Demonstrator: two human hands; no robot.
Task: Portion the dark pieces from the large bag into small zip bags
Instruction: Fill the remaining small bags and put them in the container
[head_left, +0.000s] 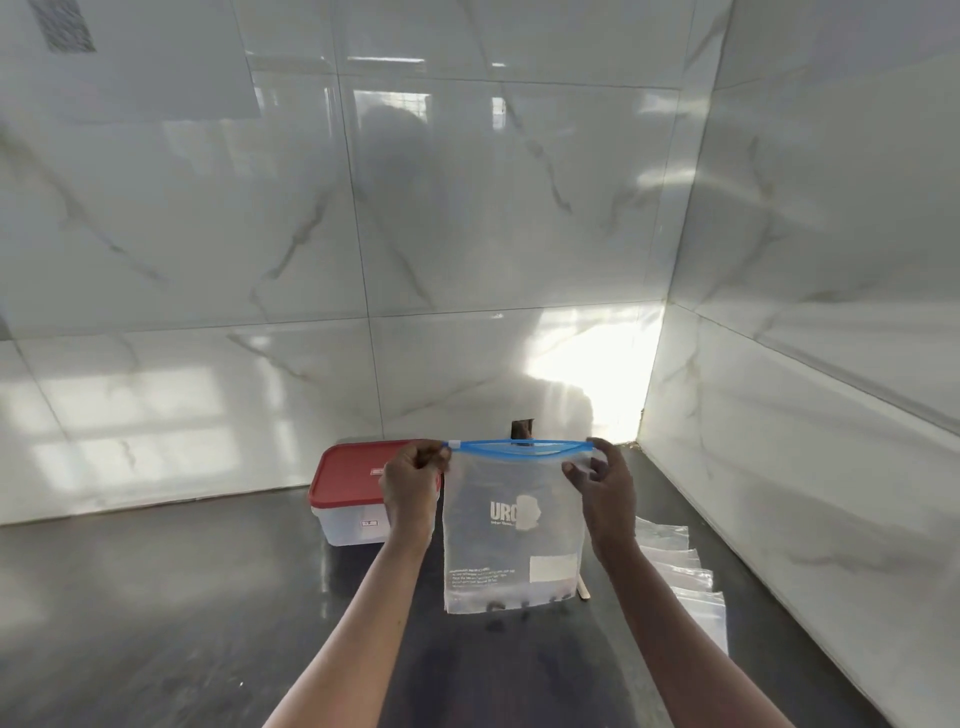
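Note:
I hold the large clear bag (511, 540) upright above the dark counter (182, 613). Its blue zip strip runs along the top, and white print marks its front. My left hand (413, 486) grips the top left corner by the white slider. My right hand (602, 486) pinches the top right corner. A few dark pieces (496, 606) lie at the bottom of the bag. Several small clear zip bags (691, 577) lie overlapped on the counter to the right, against the wall.
A clear box with a red lid (353, 499) stands on the counter behind my left hand. Marble-tiled walls close the back and the right side. A thin wooden stick (585, 590) shows just past the bag's lower right corner.

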